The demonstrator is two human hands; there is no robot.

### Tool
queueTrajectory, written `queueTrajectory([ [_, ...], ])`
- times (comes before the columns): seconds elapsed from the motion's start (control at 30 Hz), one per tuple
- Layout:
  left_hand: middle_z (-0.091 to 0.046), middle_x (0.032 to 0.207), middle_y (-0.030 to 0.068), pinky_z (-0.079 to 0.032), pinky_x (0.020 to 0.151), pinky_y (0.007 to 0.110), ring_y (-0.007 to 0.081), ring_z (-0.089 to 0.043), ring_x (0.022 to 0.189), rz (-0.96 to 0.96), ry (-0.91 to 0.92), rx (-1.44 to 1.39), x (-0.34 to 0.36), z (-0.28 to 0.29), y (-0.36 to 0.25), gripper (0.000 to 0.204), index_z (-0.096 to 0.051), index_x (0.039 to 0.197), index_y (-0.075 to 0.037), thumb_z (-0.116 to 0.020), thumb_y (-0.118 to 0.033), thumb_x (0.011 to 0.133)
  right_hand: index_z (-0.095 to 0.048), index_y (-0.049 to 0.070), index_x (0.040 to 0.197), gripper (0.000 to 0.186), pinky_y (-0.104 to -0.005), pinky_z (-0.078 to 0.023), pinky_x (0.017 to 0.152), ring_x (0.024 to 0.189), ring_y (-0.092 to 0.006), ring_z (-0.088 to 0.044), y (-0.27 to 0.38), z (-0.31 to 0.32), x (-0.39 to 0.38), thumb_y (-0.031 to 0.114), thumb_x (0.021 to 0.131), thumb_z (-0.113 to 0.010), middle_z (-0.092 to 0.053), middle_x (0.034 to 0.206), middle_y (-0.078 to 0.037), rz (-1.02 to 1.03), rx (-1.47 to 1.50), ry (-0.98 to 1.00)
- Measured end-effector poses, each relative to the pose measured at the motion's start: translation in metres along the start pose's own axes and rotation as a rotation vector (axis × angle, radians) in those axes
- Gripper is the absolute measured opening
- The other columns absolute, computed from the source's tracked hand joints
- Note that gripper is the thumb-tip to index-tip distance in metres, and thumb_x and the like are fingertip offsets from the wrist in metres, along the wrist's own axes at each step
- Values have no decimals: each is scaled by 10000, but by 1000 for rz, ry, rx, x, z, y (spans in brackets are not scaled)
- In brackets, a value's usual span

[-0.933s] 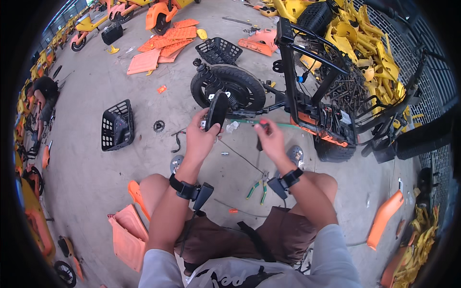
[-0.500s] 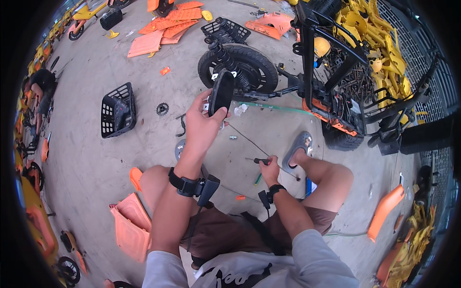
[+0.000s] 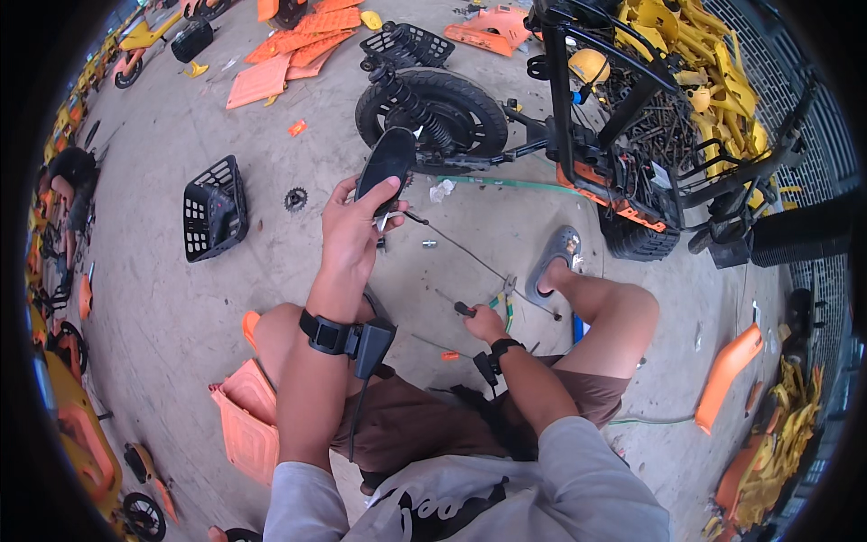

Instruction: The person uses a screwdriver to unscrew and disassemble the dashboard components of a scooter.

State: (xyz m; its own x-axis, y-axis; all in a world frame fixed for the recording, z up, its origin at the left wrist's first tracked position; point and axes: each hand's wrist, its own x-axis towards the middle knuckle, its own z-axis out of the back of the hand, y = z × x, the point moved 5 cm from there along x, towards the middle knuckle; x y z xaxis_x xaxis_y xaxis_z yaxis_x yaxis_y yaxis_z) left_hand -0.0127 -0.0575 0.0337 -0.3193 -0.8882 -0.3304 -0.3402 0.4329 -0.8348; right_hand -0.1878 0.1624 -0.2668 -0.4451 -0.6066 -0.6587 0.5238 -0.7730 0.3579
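My left hand (image 3: pixel 343 230) is closed around a black oblong part (image 3: pixel 386 167), thumb across its lower end; its exact kind I cannot make out. A thin dark cable (image 3: pixel 470 256) runs from near that hand down across the floor to the right. In my right hand (image 3: pixel 489 323), lower and nearer my lap, is a screwdriver (image 3: pixel 464 309) with a black handle, its thin shaft pointing up and left. Pliers (image 3: pixel 508 294) with green and yellow handles lie just beyond the right hand. The screwdriver and the black part are well apart.
Ahead stands a stripped scooter frame (image 3: pixel 623 181) with its black wheel (image 3: pixel 483 117). A black basket (image 3: pixel 215 208) and a sprocket (image 3: pixel 295 200) lie on the left. Orange panels (image 3: pixel 248 415) rest by my left knee. Yellow panels (image 3: pixel 704 63) are piled at far right. Another person (image 3: pixel 72 181) crouches far left.
The black part has tilted in my left hand and shows its flat face more. My right hand has shifted left and slightly down with the screwdriver; the pliers beside it now show.
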Motion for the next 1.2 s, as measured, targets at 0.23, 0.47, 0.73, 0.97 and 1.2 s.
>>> queueTrajectory([
  [0.23,-680,915,134,-500,610,267,161,-659,734,-22,22,16,3,-2,1,438,-480,1196,10,-714,-86,838,-666,92,1118,414,-421,-504,880,1017,-361,-638,2,0,3,368,811,-633,-679,1055,-190,8,49,-45],
  [0.47,-681,929,118,-491,603,263,150,-659,747,-9,32,43,3,0,1,398,-496,1199,-2,-681,-131,871,-661,110,1111,372,-447,-513,854,1018,-362,-634,23,14,13,356,834,-631,-680,1067,-165,19,126,-111],
  [0.73,-679,965,114,-492,596,261,158,-665,764,-44,32,29,3,6,-5,373,-509,1184,-2,-675,-127,873,-667,134,1108,350,-439,-521,857,1012,-347,-640,37,11,14,338,824,-649,-686,1051,-153,30,42,-119],
  [0.97,-683,955,117,-489,592,263,163,-666,759,-49,34,22,2,9,-7,357,-517,1178,6,-670,-107,876,-670,136,1106,374,-428,-513,858,1006,-343,-640,36,3,18,347,797,-658,-688,1026,-158,41,48,-130],
  [1.2,-688,953,122,-483,602,267,163,-662,762,-59,32,39,1,8,-9,345,-528,1173,9,-667,-115,882,-673,125,1092,375,-422,-514,860,1000,-349,-641,38,2,18,350,792,-657,-689,1021,-158,37,48,-122],
])
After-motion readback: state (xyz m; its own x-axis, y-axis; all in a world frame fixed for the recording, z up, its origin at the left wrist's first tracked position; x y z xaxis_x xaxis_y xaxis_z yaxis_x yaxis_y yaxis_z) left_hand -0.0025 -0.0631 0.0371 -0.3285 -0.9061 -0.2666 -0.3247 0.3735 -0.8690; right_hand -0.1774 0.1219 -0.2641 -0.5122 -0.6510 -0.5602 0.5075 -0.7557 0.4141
